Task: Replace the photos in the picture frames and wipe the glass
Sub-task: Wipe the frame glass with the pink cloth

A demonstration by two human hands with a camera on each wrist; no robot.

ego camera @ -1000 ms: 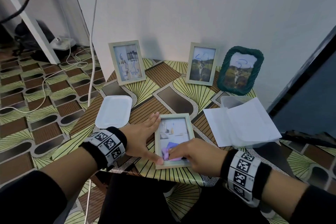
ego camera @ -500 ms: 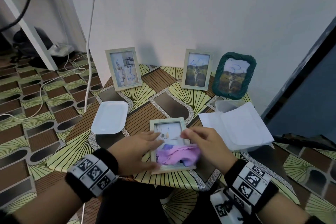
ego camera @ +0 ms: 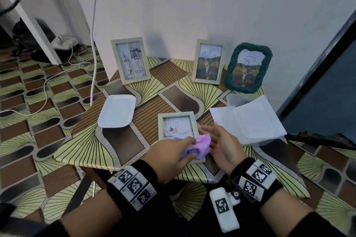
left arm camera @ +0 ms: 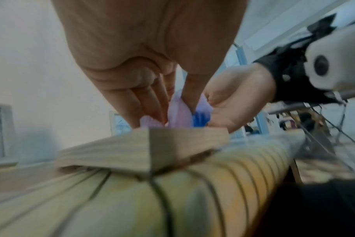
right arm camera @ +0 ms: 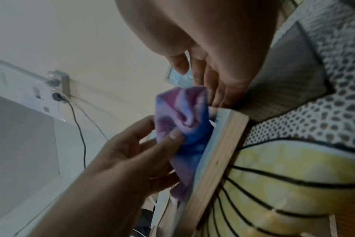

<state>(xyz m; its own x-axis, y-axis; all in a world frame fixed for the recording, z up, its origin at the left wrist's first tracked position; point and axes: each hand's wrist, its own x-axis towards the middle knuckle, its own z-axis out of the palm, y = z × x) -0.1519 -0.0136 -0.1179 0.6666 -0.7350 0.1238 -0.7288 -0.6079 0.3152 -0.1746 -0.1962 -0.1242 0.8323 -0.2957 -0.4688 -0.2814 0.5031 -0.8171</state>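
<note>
A pale wooden picture frame [ego camera: 177,126] lies flat, glass up, near the table's front edge. A crumpled purple and blue cloth [ego camera: 199,145] sits on its lower right corner. My left hand [ego camera: 187,147] pinches the cloth between thumb and fingers, as the right wrist view shows for the cloth [right arm camera: 184,128] and the frame [right arm camera: 219,160]. My right hand [ego camera: 212,137] stands edge-on at the frame's right side, fingers straight, palm toward the cloth, holding nothing. Three more frames stand against the wall: one pale frame [ego camera: 131,62], another [ego camera: 209,61], and a green woven one [ego camera: 249,67], each with blue scribbles on the glass.
A white tray [ego camera: 117,110] lies left of the flat frame. White sheets [ego camera: 248,121] rest over a clear container at the right. The patterned table [ego camera: 81,140] stands in a wall corner. White cables [ego camera: 92,44] run down the wall and across the floor at left.
My right hand pressed the cloth on the glass while the left steadied the frame's left edge. The right hand let go and moved to the right; the left hand now grips the cloth.
</note>
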